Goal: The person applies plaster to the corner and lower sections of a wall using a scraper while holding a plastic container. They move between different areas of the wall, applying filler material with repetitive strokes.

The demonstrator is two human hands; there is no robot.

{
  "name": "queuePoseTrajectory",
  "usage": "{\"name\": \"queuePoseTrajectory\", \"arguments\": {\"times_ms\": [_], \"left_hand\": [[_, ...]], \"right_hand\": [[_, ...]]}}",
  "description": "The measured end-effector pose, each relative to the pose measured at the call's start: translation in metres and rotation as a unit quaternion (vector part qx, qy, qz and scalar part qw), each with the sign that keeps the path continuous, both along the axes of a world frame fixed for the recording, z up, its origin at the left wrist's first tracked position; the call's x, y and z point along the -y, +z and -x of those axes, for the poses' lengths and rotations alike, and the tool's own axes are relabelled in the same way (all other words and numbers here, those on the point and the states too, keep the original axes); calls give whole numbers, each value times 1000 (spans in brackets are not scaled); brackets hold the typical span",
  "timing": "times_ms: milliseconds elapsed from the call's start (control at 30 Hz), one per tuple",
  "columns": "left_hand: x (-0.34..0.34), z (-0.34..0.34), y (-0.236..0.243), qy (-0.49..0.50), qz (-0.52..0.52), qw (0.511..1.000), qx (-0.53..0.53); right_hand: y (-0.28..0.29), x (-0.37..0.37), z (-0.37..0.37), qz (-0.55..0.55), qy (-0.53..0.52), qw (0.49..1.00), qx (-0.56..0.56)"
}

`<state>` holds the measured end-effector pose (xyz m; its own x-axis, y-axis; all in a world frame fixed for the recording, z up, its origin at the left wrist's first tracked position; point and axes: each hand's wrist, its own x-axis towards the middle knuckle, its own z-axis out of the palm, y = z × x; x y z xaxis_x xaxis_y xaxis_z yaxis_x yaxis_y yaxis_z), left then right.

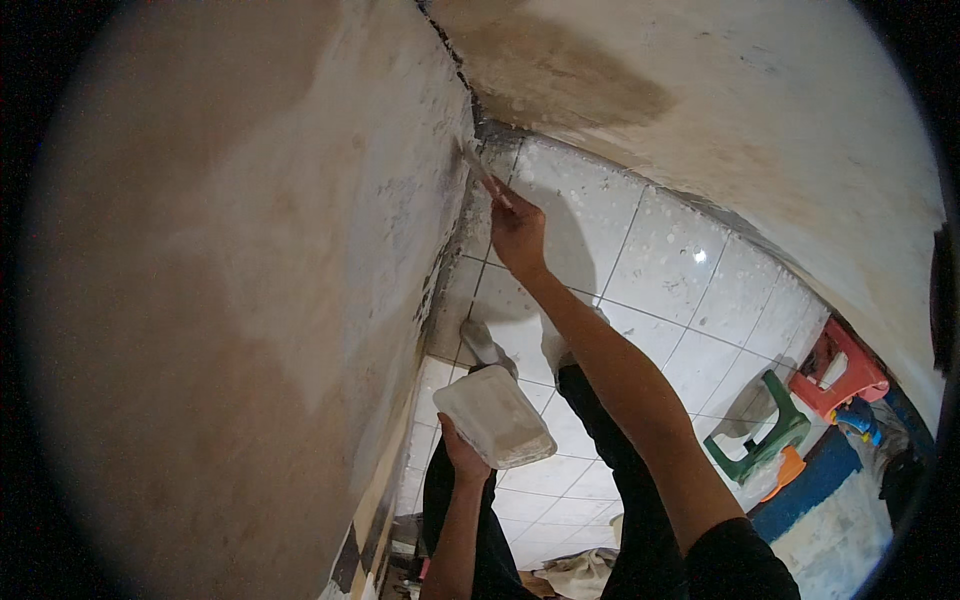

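My right hand (pixel 518 232) is raised and grips a thin paintbrush (pixel 482 172), whose tip touches the corner where the whitish wall (pixel 300 250) meets the tiled wall. Lower down, my left hand (pixel 462 455) holds a white plastic container (pixel 494 416) from beneath, close to the wall. My dark trousers and white shoes show below, against the white tiles (pixel 660 260).
The left wall is patchy brown and white, and a stained surface (pixel 720 110) runs above the tiles. A green plastic stool (pixel 765 435) and a red one (pixel 840 372) lie at the lower right by a blue edge. Cloth lies near the bottom.
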<state>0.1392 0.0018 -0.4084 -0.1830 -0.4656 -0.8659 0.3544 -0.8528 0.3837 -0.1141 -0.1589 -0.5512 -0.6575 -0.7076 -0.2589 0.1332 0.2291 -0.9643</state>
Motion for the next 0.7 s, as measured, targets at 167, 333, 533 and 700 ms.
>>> {"name": "queuePoseTrajectory", "arguments": {"times_ms": [167,333,533,700], "left_hand": [[2,32,18,15,-7,1000,10],[9,36,29,-28,41,995,90],[6,41,18,-11,5,999,39],[4,40,-2,6,12,1000,10]], "right_hand": [[-26,19,39,-59,-54,984,-161],[5,30,-8,-41,-4,992,-123],[-49,-18,7,-2,-36,995,-94],[-35,31,27,-99,-20,980,-174]]}}
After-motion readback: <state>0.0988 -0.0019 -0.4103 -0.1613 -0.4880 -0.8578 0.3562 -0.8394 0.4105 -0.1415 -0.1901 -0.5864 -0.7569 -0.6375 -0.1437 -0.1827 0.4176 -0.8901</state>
